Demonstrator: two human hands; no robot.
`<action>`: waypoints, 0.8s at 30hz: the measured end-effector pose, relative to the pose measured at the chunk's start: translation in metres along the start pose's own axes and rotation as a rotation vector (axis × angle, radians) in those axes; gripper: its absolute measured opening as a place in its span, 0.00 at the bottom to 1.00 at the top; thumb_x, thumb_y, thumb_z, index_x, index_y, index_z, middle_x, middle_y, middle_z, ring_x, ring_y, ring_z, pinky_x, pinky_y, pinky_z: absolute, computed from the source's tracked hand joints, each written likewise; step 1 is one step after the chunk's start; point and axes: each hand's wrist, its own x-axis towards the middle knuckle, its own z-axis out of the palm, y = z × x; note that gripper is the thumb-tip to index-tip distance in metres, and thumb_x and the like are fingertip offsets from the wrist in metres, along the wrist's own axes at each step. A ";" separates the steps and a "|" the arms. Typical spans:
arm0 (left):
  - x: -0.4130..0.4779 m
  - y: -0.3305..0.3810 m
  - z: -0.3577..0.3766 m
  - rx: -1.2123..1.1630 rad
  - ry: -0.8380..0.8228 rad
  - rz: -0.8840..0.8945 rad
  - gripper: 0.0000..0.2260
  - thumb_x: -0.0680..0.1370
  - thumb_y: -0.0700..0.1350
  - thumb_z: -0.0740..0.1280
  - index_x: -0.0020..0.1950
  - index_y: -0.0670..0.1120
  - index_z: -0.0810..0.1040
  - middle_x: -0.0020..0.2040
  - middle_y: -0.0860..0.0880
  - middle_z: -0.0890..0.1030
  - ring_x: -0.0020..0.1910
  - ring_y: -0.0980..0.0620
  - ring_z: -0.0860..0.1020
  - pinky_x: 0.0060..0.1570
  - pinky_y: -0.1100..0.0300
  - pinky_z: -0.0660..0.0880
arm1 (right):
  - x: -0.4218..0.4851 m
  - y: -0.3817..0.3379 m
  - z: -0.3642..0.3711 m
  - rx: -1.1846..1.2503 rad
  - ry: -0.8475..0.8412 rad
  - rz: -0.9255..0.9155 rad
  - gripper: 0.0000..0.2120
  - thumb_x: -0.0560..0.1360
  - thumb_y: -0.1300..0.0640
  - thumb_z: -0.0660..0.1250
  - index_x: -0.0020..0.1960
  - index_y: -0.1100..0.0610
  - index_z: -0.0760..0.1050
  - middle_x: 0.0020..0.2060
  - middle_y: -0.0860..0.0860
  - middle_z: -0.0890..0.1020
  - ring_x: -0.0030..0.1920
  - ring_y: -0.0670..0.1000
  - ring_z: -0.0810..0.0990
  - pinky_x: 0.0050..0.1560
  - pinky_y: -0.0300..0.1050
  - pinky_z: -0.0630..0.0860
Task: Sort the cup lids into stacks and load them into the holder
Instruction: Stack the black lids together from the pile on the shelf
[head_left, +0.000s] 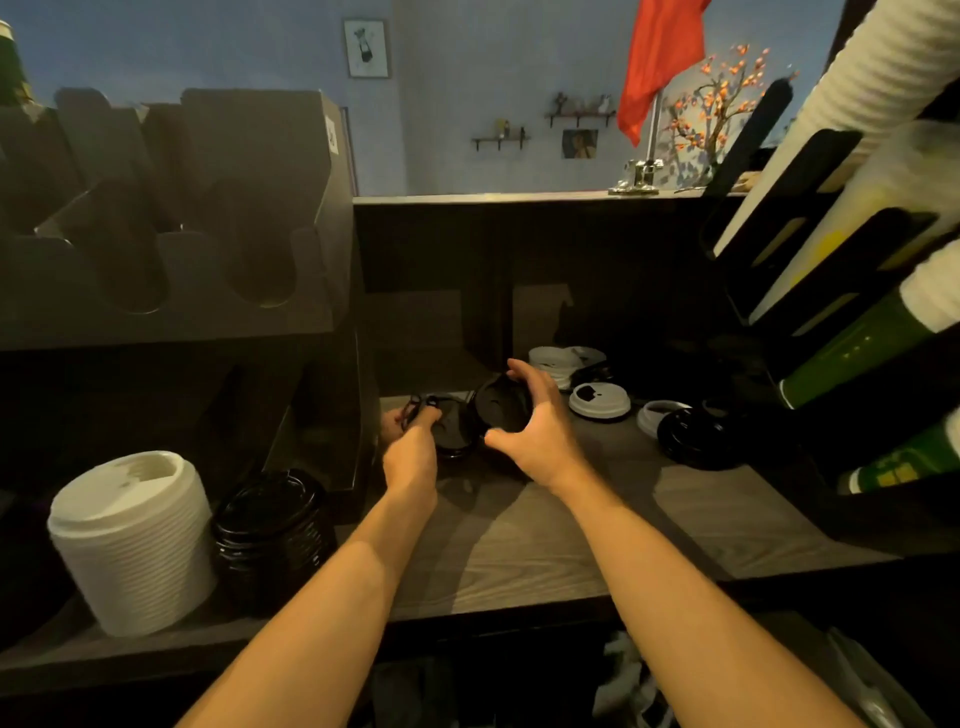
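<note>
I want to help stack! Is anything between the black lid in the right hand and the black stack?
Yes: the left hand, holding a second lid, sits between the black lid in the right hand and the black stack.

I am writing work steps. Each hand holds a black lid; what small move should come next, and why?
Probably set the right lid, gripped by the right hand, onto the left lid, pinched by the left hand: both are black, side by side, and a black stack stands beside the white stack.
</note>
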 end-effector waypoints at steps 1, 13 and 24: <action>-0.006 0.000 -0.004 -0.007 -0.028 -0.011 0.11 0.76 0.44 0.75 0.55 0.48 0.78 0.55 0.46 0.82 0.54 0.46 0.80 0.58 0.51 0.77 | -0.007 -0.006 0.000 -0.004 0.000 -0.017 0.41 0.67 0.62 0.78 0.75 0.50 0.65 0.65 0.43 0.67 0.68 0.44 0.67 0.69 0.38 0.66; -0.047 -0.001 -0.025 -0.109 -0.393 -0.073 0.12 0.83 0.48 0.64 0.47 0.45 0.85 0.44 0.44 0.86 0.47 0.48 0.83 0.53 0.51 0.77 | -0.058 -0.025 0.000 -0.361 -0.172 -0.209 0.39 0.68 0.53 0.76 0.77 0.51 0.67 0.73 0.46 0.69 0.73 0.48 0.66 0.73 0.44 0.66; -0.043 0.000 -0.030 -0.041 -0.517 -0.007 0.13 0.76 0.34 0.71 0.59 0.43 0.83 0.50 0.42 0.87 0.51 0.44 0.85 0.51 0.51 0.82 | -0.053 -0.018 -0.003 -0.064 -0.197 -0.029 0.29 0.75 0.54 0.73 0.74 0.48 0.68 0.69 0.43 0.70 0.68 0.40 0.69 0.65 0.33 0.66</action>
